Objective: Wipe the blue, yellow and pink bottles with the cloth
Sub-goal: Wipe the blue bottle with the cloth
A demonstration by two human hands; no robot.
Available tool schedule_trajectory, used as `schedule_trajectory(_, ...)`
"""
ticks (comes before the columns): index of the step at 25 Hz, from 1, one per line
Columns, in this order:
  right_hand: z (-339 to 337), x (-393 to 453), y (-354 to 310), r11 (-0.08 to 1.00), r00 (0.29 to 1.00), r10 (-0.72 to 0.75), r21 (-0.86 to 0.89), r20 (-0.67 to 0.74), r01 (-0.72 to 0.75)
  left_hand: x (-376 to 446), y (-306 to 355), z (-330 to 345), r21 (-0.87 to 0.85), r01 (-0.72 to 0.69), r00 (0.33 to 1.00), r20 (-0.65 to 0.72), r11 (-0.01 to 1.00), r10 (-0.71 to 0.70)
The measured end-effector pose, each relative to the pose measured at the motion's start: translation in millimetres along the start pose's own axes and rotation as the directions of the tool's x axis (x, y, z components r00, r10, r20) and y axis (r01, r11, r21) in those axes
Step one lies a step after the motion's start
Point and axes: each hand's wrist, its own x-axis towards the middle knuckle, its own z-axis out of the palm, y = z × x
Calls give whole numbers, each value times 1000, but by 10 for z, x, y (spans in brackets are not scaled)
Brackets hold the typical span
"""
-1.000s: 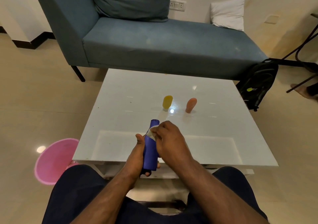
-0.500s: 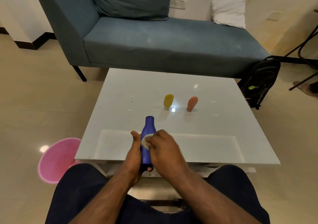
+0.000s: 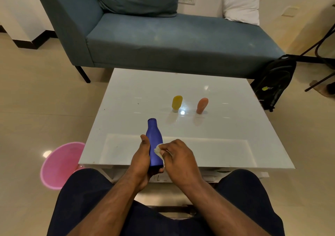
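Note:
My left hand point(image 3: 142, 160) grips the lower half of the blue bottle point(image 3: 154, 138), which tilts away from me over the near edge of the white table point(image 3: 226, 145). My right hand point(image 3: 178, 157) pinches a small pale cloth point(image 3: 158, 151) and presses it against the bottle's right side, near the bottom. The yellow bottle point(image 3: 176, 103) and the pink bottle point(image 3: 202, 105) stand cap-down side by side near the middle of the table, well beyond both hands.
A blue-grey sofa point(image 3: 163, 36) stands behind the table with a white pillow point(image 3: 242, 6) at its right end. A pink bucket point(image 3: 58, 165) sits on the floor at the left. A black backpack point(image 3: 273, 85) leans by the table's far right corner.
My right hand has slid the cloth down the blue bottle from its neck to its lower body. The bottle's neck and cap are now uncovered. The left hand keeps its grip.

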Motion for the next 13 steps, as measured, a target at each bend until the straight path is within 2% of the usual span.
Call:
schedule_trajectory(2, 42, -31, -35, 999, 1000, -28, -37, 11, 28, 0, 6, 0, -33, 16, 1000, -16, 999, -17)
schedule_trajectory(5, 107, -132, -77, 979, 981, -181, -86, 73, 187, 2, 15, -10, -110, 44, 998, -43, 993, -49)
schedule_trajectory(9, 72, 6, 22, 996, 997, -80, -46, -7, 80, 4, 24, -19, -193, 71, 996, -34, 979, -79)
schedule_trajectory(13, 123, -107, -70, 945, 959, -264, -171, 106, 280, 18, 42, -52, -242, 114, 993, -5, 964, -118)
